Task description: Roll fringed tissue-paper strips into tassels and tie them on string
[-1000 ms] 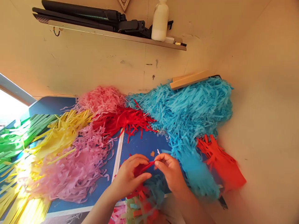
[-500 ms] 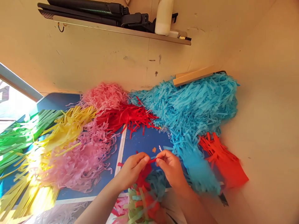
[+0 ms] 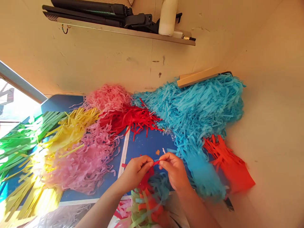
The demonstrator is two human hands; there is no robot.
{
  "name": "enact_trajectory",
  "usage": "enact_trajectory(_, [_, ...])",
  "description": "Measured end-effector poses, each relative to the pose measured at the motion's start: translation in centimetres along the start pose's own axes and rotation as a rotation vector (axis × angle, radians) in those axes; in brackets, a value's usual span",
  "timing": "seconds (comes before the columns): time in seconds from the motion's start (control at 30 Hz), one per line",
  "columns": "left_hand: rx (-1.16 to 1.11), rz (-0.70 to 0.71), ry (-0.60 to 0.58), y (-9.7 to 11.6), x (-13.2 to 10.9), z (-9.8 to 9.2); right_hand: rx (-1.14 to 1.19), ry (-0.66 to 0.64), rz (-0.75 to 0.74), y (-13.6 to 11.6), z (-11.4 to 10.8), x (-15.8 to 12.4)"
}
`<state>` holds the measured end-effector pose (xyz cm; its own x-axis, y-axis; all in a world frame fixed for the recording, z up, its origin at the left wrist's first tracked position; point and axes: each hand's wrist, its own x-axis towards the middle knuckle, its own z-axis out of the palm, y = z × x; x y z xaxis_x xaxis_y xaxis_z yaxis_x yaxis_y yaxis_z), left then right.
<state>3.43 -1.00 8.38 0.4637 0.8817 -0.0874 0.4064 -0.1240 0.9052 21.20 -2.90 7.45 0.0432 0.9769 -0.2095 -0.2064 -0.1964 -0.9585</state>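
Note:
My left hand (image 3: 140, 169) and my right hand (image 3: 173, 167) face each other low in the middle, each pinched shut on a short twisted strip of red tissue paper (image 3: 156, 162) that spans the small gap between them. Below the hands hangs red fringed paper (image 3: 145, 181), partly hidden by my left hand. Blue fringed paper (image 3: 159, 186) lies beside it, under my right wrist. Closer to me are mixed strips of green, orange and pink tissue paper (image 3: 143, 207).
A blue table (image 3: 142, 142) bears fringed paper in pink (image 3: 108, 98), red (image 3: 128, 118), yellow (image 3: 68, 133), lilac (image 3: 83, 161) and green (image 3: 28, 136). A large light-blue heap (image 3: 201, 104) and an orange-red bundle (image 3: 229, 164) lie right. Above, a wall shelf (image 3: 118, 30) holds a white bottle (image 3: 168, 19).
The view has shifted slightly, so everything sits a little further right. My hands keep the same pinch on the red strip, with barely any movement.

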Motion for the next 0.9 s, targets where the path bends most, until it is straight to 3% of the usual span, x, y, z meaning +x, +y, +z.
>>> enact_trajectory(0.13, [0.02, 0.185, 0.061, -0.3, 0.1, -0.2, -0.028, -0.072, -0.054, -0.3, -0.2, 0.1])
enact_trajectory(0.27, [0.033, 0.299, 0.025, 0.2, -0.1, -0.4, -0.074, -0.164, -0.234, -0.6, -0.9, 0.0])
enact_trajectory(0.5, [0.288, 0.512, 0.175, 1.9, -0.8, -0.1, -0.326, -0.198, -0.41, -0.8, -2.0, -0.4])
enact_trajectory(0.6, [0.258, 0.522, 0.183, 1.9, -0.8, -0.2, -0.324, -0.159, -0.429, -0.8, -1.9, -0.6])
enact_trajectory(0.77, [0.2, 0.437, 0.03, 0.9, -0.6, -0.7, -0.443, -0.17, -0.531, -0.9, -1.1, -0.7])
enact_trajectory(0.9, [0.137, 0.337, 0.104, 0.1, -0.5, -0.5, -0.479, -0.168, -0.592, -1.1, -0.4, -0.7])
